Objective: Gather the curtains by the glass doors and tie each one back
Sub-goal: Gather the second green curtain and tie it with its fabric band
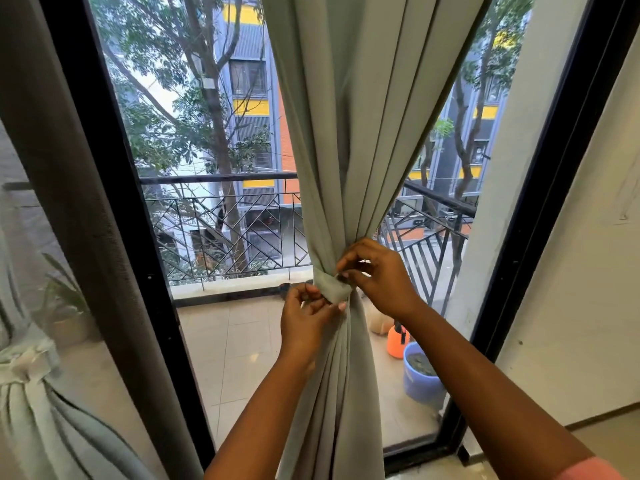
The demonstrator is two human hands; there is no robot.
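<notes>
A pale green curtain (346,133) hangs in front of the glass door (221,188) and is bunched tight at waist height. A matching fabric tieback (330,287) wraps around the bunch. My left hand (304,323) pinches the lower end of the tieback from the left. My right hand (377,275) pinches its other end at the right side of the bunch. At the lower left a second pale green curtain (45,410) is gathered, with a tieback (29,362) wrapped around it.
Black door frames (104,202) stand left and right (540,209) of the pane. Beyond the glass lies a tiled balcony with a black railing (228,230), an orange sprayer bottle (397,342) and a blue bucket (420,374). A white wall (588,271) is on the right.
</notes>
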